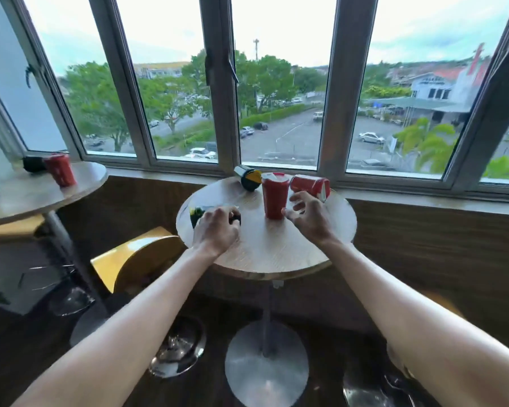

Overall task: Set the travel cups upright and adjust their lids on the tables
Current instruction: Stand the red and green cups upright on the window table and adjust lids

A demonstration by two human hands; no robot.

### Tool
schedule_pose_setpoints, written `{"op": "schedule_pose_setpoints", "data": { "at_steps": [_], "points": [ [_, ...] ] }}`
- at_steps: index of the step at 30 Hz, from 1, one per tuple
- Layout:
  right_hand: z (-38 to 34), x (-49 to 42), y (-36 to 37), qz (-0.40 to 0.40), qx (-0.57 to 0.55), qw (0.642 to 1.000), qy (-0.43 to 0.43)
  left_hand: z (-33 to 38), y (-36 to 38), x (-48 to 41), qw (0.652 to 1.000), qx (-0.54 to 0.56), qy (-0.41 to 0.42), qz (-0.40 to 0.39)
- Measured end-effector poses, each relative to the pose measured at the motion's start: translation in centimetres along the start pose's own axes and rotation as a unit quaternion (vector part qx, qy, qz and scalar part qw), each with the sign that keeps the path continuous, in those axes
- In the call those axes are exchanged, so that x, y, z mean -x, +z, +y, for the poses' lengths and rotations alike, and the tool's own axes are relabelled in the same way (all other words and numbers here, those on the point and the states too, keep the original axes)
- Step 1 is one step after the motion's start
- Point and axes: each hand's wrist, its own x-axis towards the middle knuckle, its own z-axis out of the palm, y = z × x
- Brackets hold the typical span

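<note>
Currently, a dark cup with yellow markings (197, 215) is gripped by the left hand (216, 229) at the left side of the round desk (265, 254). The fingers (232, 217) are curled over it, and the cup lies on its side, mostly hidden. The right hand (306, 215) is held over the desk just right of the upright red cup (274, 198), its digits spread and released, nothing grasped. Whether the thumb touches that cup cannot be told. A second red cup (309, 185) is seen lying on its side behind the right hand, near the window-side edge. A black-and-yellow cup (249, 178) is tipped over at the back left. On a second desk (41, 195) at far left, a third red cup (60, 170) stands beside a black cup (33, 164) lying down. A yellow chair (135, 251) is placed between the desks.
</note>
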Motion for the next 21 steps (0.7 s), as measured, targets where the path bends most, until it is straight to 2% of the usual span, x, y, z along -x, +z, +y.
{"op": "schedule_pose_setpoints", "data": {
  "at_steps": [8, 12, 16, 19, 21],
  "points": [
    [-1.0, -10.3, 4.5, 0.01, 0.077, 0.997, 0.027, -6.6, 0.1, -10.2, 0.996, -0.057, 0.011, -0.061],
    [-0.5, -13.3, 6.5, 0.0, 0.139, 0.99, 0.031, -9.9, 0.8, -11.8, 0.986, -0.09, -0.08, -0.114],
    [0.7, -15.2, 8.4, -0.008, 0.162, 0.987, 0.02, -12.3, 1.7, -12.7, 0.976, -0.044, -0.13, -0.169],
    [1.6, -15.6, 9.3, -0.019, 0.168, 0.985, 0.021, -13.4, 1.9, -13.5, 0.963, -0.01, -0.103, -0.248],
    [2.1, -15.7, 9.7, -0.008, 0.161, 0.987, 0.019, -14.4, 2.3, -14.0, 0.96, 0.005, -0.099, -0.262]
  ]
}}
